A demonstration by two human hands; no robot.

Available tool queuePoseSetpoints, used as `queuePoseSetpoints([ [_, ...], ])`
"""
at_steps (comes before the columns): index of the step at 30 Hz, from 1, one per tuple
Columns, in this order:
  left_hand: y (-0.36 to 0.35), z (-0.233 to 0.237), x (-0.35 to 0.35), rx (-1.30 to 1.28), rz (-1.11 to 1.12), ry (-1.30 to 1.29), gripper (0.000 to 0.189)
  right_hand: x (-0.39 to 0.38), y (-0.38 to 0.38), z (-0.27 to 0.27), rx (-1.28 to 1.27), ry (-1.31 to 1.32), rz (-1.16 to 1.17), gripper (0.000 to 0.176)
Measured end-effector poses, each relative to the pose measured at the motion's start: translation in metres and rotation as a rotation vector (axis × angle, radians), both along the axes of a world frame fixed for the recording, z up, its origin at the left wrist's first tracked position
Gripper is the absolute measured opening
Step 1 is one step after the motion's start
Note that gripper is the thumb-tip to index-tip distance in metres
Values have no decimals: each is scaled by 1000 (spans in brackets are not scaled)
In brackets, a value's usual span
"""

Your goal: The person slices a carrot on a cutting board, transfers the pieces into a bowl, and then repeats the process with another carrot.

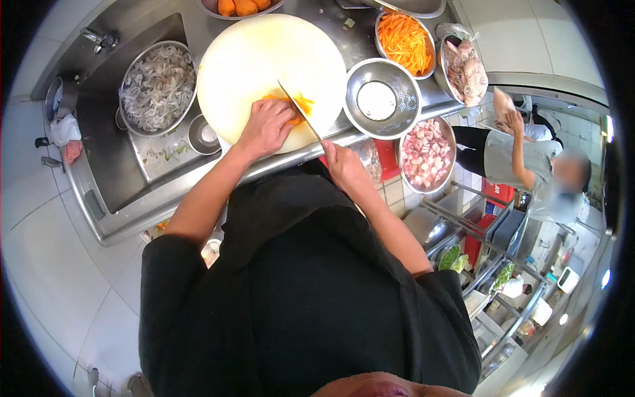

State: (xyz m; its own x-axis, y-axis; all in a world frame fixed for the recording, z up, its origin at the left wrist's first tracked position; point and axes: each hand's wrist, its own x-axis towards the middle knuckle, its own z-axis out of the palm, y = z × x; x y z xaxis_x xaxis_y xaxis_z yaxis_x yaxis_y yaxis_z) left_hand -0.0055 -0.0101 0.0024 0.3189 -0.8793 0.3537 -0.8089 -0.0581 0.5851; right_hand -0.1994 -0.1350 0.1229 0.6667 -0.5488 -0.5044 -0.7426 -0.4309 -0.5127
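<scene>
On a round white cutting board (264, 53), my left hand (268, 126) presses with bent fingers on orange carrot pieces (291, 109). My right hand (345, 164) is wrapped round the handle of a knife (301, 109), whose blade lies across the carrot, close to my left fingertips. Thin carrot strips (304, 102) lie beside the blade on its far side. An empty perforated metal bowl (354, 86) stands against the right side of the board.
A bowl of greyish strips (159, 86) stands in the sink (106, 145) at left. Whole carrots (245, 6), shredded carrot (403, 43), bagged meat (465, 69) and diced meat (426, 152) sit in bowls around the board. At right, another person (522, 159) holds up a piece of food.
</scene>
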Motion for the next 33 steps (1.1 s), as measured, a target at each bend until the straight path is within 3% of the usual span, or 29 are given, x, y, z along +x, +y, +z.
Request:
queuePoseSetpoints([
  [6,1,1,2,6,-26,55,27,-8,-1,13,27,41,-13,53],
  [10,-1,2,1,8,-11,79,25,0,1,-9,-21,-14,22,53],
  [16,2,-2,2,16,-17,81,22,-11,3,14,14,40,-25,54],
  [22,3,-3,3,-28,-19,125,20,3,0,-1,15,109,-29,58],
  [33,1,-4,5,-55,-11,139,20,-5,5,13,13,37,-44,59],
])
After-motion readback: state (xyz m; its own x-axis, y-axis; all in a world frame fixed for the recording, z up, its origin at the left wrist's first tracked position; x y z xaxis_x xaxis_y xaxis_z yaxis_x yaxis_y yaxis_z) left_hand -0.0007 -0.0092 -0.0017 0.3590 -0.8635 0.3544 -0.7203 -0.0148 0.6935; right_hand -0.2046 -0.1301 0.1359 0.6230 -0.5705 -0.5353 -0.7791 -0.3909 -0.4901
